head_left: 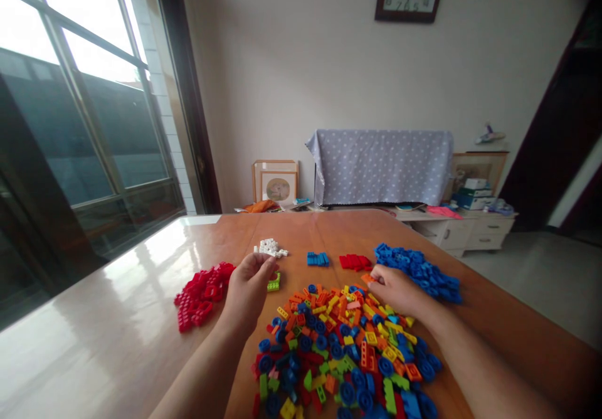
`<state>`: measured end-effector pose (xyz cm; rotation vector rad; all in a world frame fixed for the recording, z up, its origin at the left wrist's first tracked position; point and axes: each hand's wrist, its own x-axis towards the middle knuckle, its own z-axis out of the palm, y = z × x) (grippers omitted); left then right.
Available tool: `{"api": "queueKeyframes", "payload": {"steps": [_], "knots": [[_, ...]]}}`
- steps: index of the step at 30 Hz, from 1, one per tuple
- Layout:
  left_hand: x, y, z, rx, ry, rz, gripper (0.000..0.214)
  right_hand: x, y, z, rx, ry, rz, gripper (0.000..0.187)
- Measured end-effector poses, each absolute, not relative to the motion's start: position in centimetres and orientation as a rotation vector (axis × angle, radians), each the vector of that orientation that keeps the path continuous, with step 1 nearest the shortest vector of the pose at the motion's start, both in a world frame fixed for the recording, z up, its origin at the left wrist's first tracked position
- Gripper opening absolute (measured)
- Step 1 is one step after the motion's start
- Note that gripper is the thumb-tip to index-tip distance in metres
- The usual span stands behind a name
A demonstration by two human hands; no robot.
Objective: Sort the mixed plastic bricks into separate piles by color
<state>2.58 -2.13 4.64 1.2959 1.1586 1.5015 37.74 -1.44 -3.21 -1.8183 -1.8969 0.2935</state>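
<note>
My left hand hovers over the table left of centre, thumb and fingertips pressed together; whatever they may hold is too small to make out. Just beyond those fingertips lies a lime-green toy brick, partly covered by the hand. At the far right edge of a large mixed heap of toy bricks, my right hand is closed with an orange toy brick at its fingertips. The heap mixes orange, yellow, green, red and blue pieces, with round blue wheel-like ones among them.
Sorted piles stand around the heap on the brown table: red bricks at left, white bricks behind, flat blue bricks, flat red bricks, and a big blue pile at right. A low cabinet stands beyond.
</note>
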Motion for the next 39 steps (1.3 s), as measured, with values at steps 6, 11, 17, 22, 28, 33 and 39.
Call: {"api": "queueKeyframes", "payload": {"steps": [6, 11, 17, 22, 28, 33, 39], "knots": [[2.2, -1.8, 4.5, 1.252, 1.148, 1.532, 0.049, 40.1, -0.5, -4.6, -1.907, -1.821, 0.237, 0.023], [2.8, -1.8, 4.1, 1.291, 1.140, 1.448, 0.045, 41.0, -0.2, -5.3, -1.972, -1.828, 0.225, 0.016], [3.5, -1.1, 2.0, 1.650, 1.243, 1.216, 0.028, 39.2, -0.4, -5.2, -1.843, -1.847, 0.372, 0.016], [3.3, -1.7, 1.5, 2.070, 1.510, 0.894, 0.015, 36.6, -0.5, -4.1, -1.732, -1.888, 0.393, 0.011], [3.0, -2.2, 2.0, 2.261, 1.605, 0.684, 0.014, 34.5, 0.1, -1.9, -1.757, -2.048, 0.346, 0.012], [2.6, -1.8, 1.8, 2.256, 1.609, 0.701, 0.015, 31.6, 1.3, -0.1, -1.794, -2.121, 0.337, 0.011], [2.2, -1.9, 2.1, 2.258, 1.583, 0.778, 0.016, 28.0, 3.4, -0.2, -1.779, -2.182, 0.358, 0.008]]}}
